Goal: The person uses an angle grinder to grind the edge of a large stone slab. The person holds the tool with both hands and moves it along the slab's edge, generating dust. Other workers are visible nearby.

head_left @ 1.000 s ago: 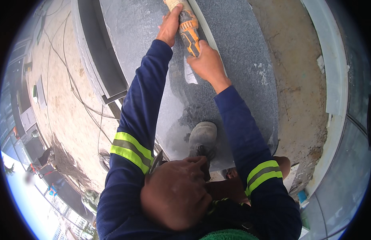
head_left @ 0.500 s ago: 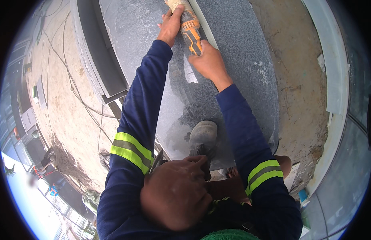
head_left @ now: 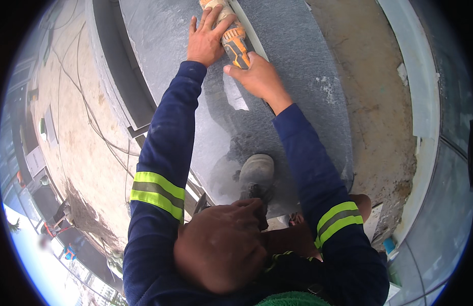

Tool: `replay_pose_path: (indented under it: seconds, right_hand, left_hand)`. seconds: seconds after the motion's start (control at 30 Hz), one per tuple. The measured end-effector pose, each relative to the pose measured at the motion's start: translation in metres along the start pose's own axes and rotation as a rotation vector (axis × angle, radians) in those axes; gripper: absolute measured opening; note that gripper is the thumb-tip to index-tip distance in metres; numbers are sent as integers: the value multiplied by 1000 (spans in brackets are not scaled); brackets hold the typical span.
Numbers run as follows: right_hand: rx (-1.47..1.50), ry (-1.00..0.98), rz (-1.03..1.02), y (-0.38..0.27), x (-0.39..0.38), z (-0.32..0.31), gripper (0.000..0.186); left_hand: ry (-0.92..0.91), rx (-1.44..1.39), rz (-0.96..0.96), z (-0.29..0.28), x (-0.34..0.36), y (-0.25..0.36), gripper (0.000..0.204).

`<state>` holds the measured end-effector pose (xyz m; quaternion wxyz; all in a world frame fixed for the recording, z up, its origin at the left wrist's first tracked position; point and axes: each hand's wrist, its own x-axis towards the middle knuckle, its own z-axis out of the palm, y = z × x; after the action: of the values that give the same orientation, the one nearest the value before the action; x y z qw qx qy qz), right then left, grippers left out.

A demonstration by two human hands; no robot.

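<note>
left hand (head_left: 206,45) spread over power tool (head_left: 237,47) | right hand (head_left: 262,81) curled round its rear | we should brace it evenly beside pale strip (head_left: 248,25) | front seemingly out of frame

Power tool (head_left: 237,49) body: hard plastic, matt, dusty — front end wrapped in something tan, tape or cloth, can't tell. Slab (head_left: 302,66) looks like stone, fine-grained, matt; smoother dark patch (head_left: 246,133) toward its near edge. Boot (head_left: 258,169) there: scuffed, dusty, dull. Navy sleeves (head_left: 167,127): soft matt cloth — bands (head_left: 157,191) smooth, reflective-looking. Ground (head_left: 366,97) past the slab's right edge: rough, earthy.
</note>
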<state>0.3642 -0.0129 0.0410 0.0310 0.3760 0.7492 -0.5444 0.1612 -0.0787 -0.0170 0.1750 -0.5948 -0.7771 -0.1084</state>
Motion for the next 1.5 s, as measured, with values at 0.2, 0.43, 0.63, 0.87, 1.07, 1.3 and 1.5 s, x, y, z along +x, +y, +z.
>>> replay_pose_path:
  seconds: [0.2,0.43,0.63,0.87,1.07,1.3,1.5]
  right_hand:
    - [20,-35,40,-2,0,2,80]
    - [72,-19,43,2,-2,-1,74]
    - [74,-12,35,7,-2,2,73]
    - [79,-4,19,10,-7,3,74]
    - [41,-60,59,3,-15,-5,76]
    - [46,-47,58,8,-16,-1,77]
    - [33,-31,24,14,-18,-2,77]
  left_hand:
    - [37,-151,2,7,-3,-11,67]
    - [-15,-140,-17,0,-1,-4,67]
    - [-39,-95,-33,-7,-2,1,66]
    - [-19,-110,-28,-7,-6,3,65]
    - [-14,-122,-30,-9,-7,7,65]
    - [-32,-103,-28,-11,-10,9,65]
    - [-53,-89,-43,-16,-9,16,66]
